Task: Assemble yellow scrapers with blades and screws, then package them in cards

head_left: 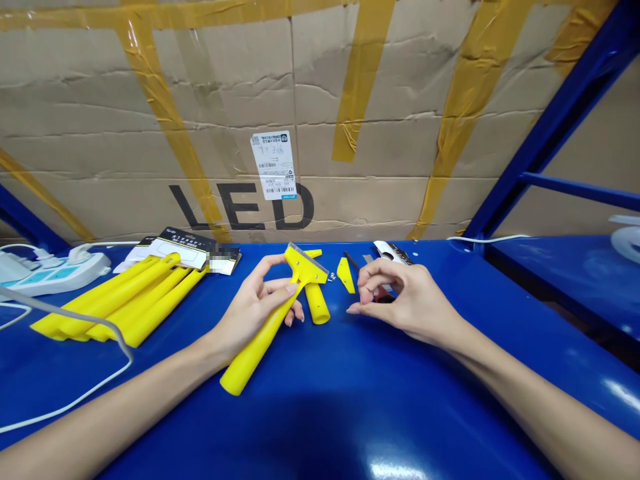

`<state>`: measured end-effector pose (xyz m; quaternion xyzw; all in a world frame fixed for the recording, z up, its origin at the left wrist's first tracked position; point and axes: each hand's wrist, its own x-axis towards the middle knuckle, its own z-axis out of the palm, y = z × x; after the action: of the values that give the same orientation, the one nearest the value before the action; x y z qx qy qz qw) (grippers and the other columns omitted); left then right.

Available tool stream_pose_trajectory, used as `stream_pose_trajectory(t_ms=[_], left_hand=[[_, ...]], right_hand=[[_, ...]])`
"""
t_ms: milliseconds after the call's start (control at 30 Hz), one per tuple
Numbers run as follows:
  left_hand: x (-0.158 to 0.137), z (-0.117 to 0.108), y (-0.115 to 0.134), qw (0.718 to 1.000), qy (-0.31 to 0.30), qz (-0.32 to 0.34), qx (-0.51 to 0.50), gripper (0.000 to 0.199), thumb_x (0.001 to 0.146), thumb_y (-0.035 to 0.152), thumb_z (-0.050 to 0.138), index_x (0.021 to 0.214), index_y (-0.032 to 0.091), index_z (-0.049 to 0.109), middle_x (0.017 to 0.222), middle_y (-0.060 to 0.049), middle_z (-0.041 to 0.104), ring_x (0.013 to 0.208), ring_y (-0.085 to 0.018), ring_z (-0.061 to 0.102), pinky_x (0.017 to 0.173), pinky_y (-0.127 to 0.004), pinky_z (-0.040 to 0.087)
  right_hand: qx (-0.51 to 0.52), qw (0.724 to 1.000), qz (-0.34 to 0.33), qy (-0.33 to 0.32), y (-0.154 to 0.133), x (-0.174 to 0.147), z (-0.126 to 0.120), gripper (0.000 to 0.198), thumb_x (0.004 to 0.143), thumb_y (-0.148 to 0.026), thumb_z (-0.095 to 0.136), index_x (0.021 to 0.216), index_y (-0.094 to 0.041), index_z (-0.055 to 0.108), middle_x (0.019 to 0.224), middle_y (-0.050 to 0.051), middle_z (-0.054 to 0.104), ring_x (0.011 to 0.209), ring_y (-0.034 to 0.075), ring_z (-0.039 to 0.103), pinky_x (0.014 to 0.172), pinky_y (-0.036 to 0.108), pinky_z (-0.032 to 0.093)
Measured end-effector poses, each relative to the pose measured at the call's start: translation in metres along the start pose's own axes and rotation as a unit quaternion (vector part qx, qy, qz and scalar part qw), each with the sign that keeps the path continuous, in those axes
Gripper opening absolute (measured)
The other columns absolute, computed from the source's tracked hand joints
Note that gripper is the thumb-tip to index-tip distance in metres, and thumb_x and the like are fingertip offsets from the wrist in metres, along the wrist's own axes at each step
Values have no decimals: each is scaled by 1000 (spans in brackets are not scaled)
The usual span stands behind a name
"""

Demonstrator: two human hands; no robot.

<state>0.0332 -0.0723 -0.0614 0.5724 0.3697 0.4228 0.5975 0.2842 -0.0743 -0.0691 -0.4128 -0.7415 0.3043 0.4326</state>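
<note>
My left hand (263, 293) is closed around a yellow scraper (267, 333). Its wide head with a metal blade points up and away, and its handle slants down toward me. Behind it on the table lies another yellow handle (317, 303), partly hidden. My right hand (400, 293) hovers to the right, fingers loosely curled and thumb apart, with nothing visible between the tips. Beyond and below it, a slim dark shaft (351, 259) and a red and black piece (384, 295) show in part. A yellow triangular plate (345, 275) and several small screws (333, 277) lie between the hands.
Several yellow handles (135, 293) with black and white packaging cards (185, 250) lie at left, beside a white power strip (65, 273) and a looping cable (127, 347). A large cardboard box (225, 100) stands behind the blue table (320, 413). A blue rack post (540, 140) rises at right.
</note>
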Motion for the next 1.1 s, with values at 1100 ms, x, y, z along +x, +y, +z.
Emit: stream_pose_trajectory(t_ms=[1100], left_hand=[[68,35,25,970,26,-12,-240,26,87,1,62,110,14,61,96,-12,75,105,-26,75,98,-38,60]], right_hand=[[-247,946,37,204,22,8,-60,17,88,-37,66,81,-22,62,77,6,69,70,23,63,65,34,42]])
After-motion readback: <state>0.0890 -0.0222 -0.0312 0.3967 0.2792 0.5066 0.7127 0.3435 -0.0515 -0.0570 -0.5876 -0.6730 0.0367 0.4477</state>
